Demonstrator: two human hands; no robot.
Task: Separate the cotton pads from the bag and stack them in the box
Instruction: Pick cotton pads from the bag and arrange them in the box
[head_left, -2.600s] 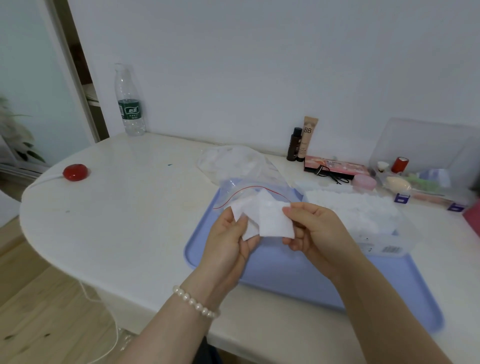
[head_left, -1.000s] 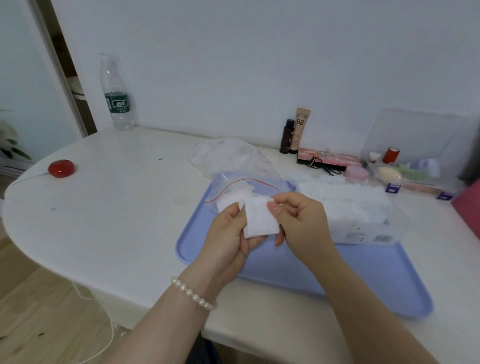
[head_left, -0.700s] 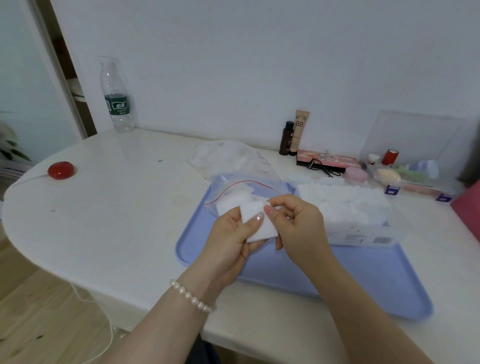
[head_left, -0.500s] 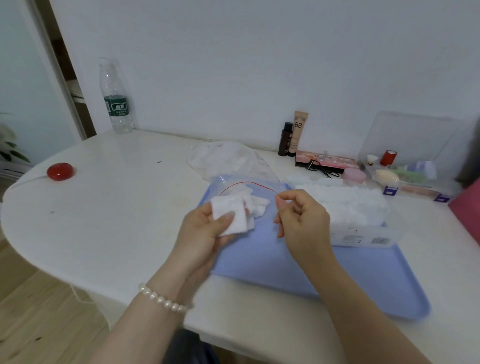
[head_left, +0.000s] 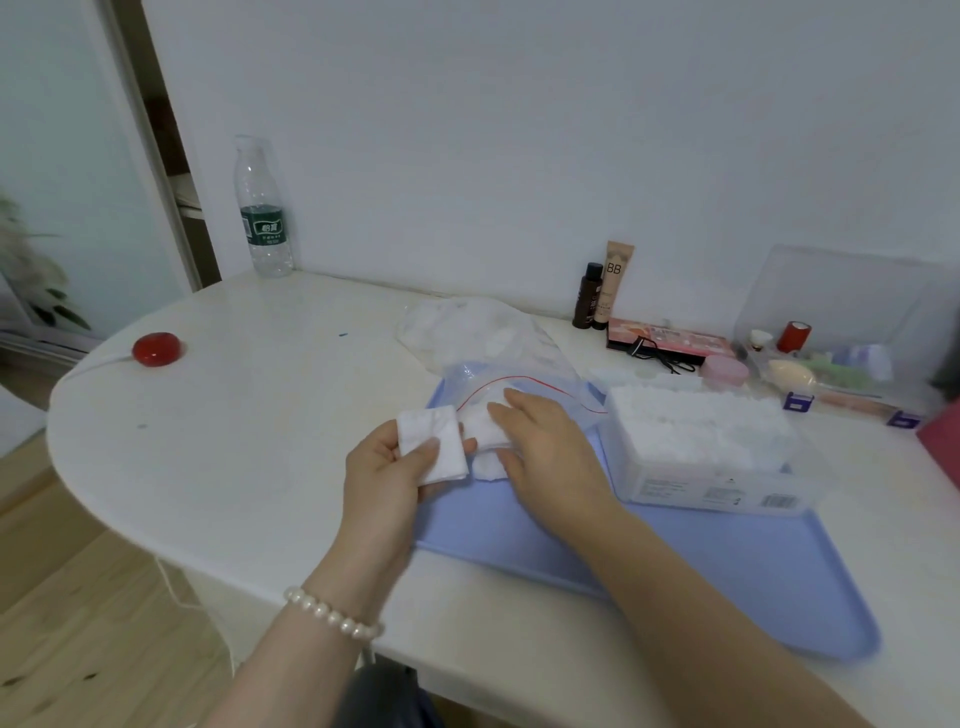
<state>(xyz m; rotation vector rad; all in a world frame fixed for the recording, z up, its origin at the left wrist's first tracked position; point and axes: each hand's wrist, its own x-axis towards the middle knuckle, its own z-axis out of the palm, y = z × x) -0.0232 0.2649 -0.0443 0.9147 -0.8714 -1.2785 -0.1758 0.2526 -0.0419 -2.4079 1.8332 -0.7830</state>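
One square white cotton pad (head_left: 432, 448) is pinched in the left hand (head_left: 387, 475); the right hand (head_left: 545, 449) seems spread, empty, over the bag (head_left: 524, 382).

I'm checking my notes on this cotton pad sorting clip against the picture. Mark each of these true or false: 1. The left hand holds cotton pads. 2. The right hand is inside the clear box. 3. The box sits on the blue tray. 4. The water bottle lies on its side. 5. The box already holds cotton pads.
1. True: the left hand pinches a few cotton pads.
2. False: the right hand rests on pads at the mouth of the zip bag, beside the box.
3. True: it stands on the blue tray.
4. False: the water bottle stands upright by the wall.
5. True: white pads fill it.
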